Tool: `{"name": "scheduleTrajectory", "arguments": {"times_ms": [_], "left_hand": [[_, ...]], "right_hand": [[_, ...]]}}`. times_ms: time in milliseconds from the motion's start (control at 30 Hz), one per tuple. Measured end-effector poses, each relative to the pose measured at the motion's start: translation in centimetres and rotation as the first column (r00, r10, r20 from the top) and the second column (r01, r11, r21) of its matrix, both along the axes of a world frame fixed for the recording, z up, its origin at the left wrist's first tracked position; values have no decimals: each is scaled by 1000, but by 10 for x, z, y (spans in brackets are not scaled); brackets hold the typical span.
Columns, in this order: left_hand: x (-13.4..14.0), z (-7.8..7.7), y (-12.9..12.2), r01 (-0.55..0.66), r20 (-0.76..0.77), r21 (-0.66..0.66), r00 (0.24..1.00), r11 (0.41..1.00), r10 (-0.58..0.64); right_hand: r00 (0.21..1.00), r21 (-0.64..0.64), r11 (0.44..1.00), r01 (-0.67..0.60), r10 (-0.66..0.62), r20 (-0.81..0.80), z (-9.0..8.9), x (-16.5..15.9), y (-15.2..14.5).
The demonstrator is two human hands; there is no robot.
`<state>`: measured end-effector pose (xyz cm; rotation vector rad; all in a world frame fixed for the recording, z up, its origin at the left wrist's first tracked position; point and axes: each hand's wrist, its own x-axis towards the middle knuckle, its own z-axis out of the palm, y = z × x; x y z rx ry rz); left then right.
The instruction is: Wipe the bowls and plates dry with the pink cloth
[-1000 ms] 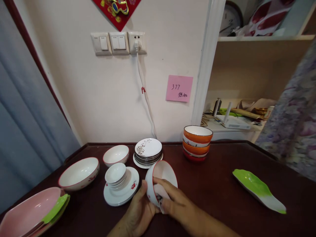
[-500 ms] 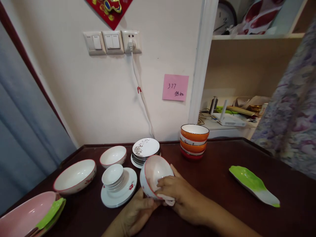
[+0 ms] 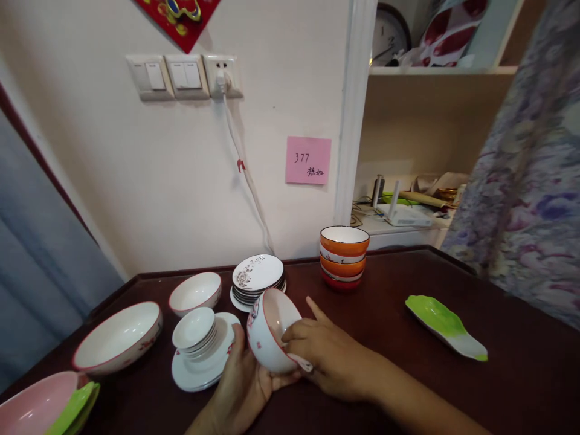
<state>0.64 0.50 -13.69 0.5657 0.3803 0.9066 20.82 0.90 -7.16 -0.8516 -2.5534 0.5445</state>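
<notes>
A white bowl (image 3: 270,339) with a pink rim and floral marks is tilted on its side above the table, its mouth toward the right. My left hand (image 3: 247,377) supports it from below, palm up, with the thumb raised off the left side. In my right hand (image 3: 324,353) a white cloth (image 3: 303,364) is pinched over the bowl's lower right rim; the fingertips reach inside. Left of the bowl are a stack of small white dishes (image 3: 194,329) on white plates (image 3: 193,377). Behind it rises a stack of patterned plates (image 3: 258,273).
Orange and white bowls (image 3: 344,244) are stacked at the back. A green leaf-shaped dish (image 3: 446,326) lies on the right. Two pink-rimmed bowls, one round (image 3: 194,293) and one wider (image 3: 120,338), and a pink dish (image 3: 36,402) stand on the left. The dark table (image 3: 385,320) meets the wall.
The bowl has turned in my hands, showing more of its outer side. My left thumb has come off the bowl and lifted. The whole view has shifted slightly to the right.
</notes>
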Motion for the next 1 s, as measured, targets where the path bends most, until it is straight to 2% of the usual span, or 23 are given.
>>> {"name": "scheduleTrajectory", "arguments": {"times_ms": [100,133,233,300,367,500,567,600,667,733,833,1000], "left_hand": [[0,-1,0,59,-44,81,998,995,-55],[0,-2,0,42,-66,125,997,991,-34],[0,-7,-3,-114,-101,189,986,975,135],[0,-8,-5,-157,-133,170,975,973,180],[0,-9,-4,-152,-149,122,974,981,170],[-4,-11,0,-136,-73,36,988,990,138],[-6,-13,4,-134,-41,4,990,991,134],[-7,-14,6,-141,-30,-7,990,990,141],[-10,-16,9,-165,-21,0,986,986,165],[-12,-18,13,-178,-13,41,984,983,179],[-14,-18,16,-161,12,116,987,980,161],[-14,-13,15,-89,3,166,996,982,89]], "right_hand": [[987,-80,996,-27,14,-159,6,6,2],[972,-128,991,-46,15,-234,6,6,3],[920,-256,961,-107,-2,-393,0,3,3],[909,-294,950,-109,-24,-416,-7,-2,3],[888,-355,925,-136,-45,-457,-11,-7,3],[715,-543,810,-220,-245,-655,-4,-3,7],[663,-563,815,-137,-347,-664,4,5,8],[679,-554,831,-48,-380,-628,8,10,8],[774,-497,855,147,-412,-480,13,17,6],[880,-399,881,254,-382,-282,14,19,4],[951,-319,916,242,-289,-110,5,12,3],[924,-310,906,289,-348,-156,-13,-6,7]]}}
